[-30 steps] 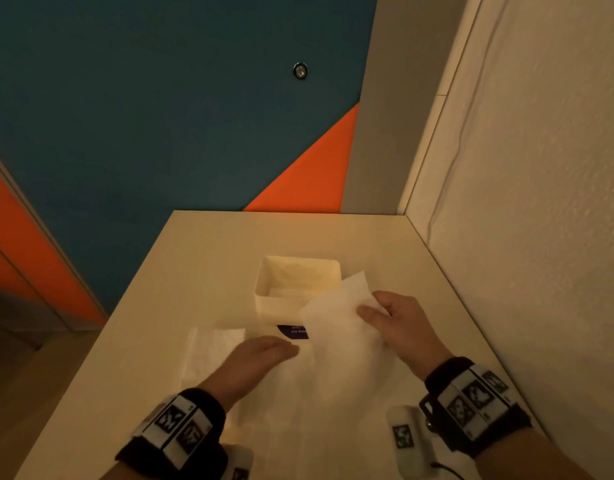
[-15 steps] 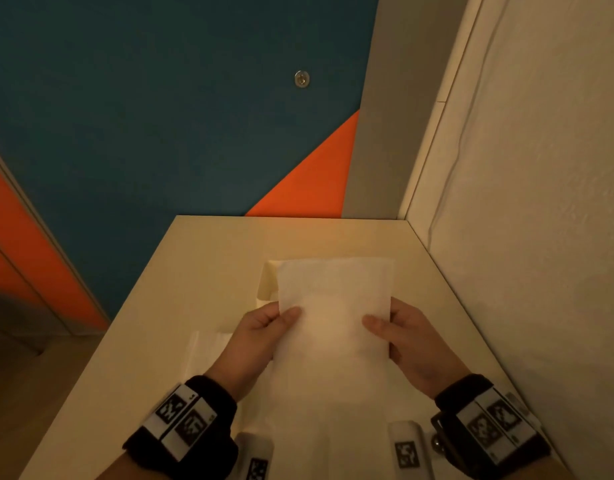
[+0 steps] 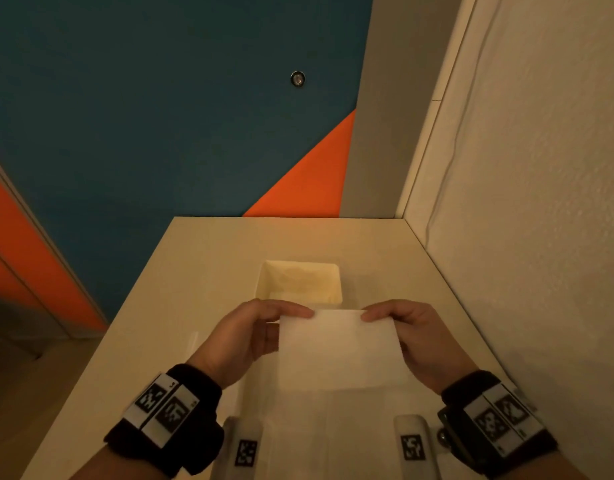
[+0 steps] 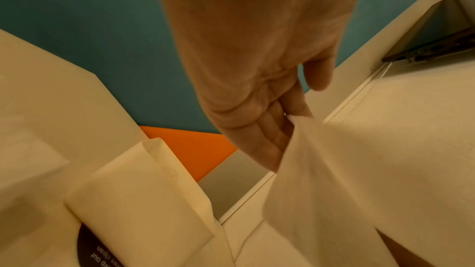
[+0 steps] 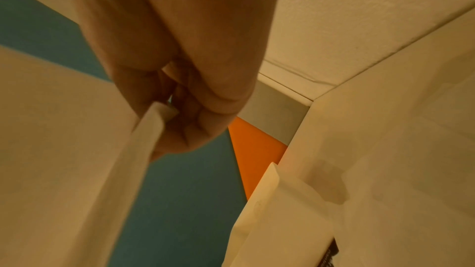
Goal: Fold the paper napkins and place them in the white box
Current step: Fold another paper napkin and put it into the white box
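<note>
Since a moment ago the napkin (image 3: 336, 348) has dropped lower, clearing the white box (image 3: 300, 284) just beyond my fingers (image 3: 298, 311), and with left hand (image 3: 245, 336) and right hand (image 3: 419, 336) pinching its top corners, I judge the fold is next, corners brought together evenly.

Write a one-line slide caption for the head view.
Both hands, left hand and right hand, pinch a paper napkin by its top corners before the white box.

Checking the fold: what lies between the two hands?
The head view shows the napkin stretched between them, the left hand and right hand each pinching a top corner.
</note>
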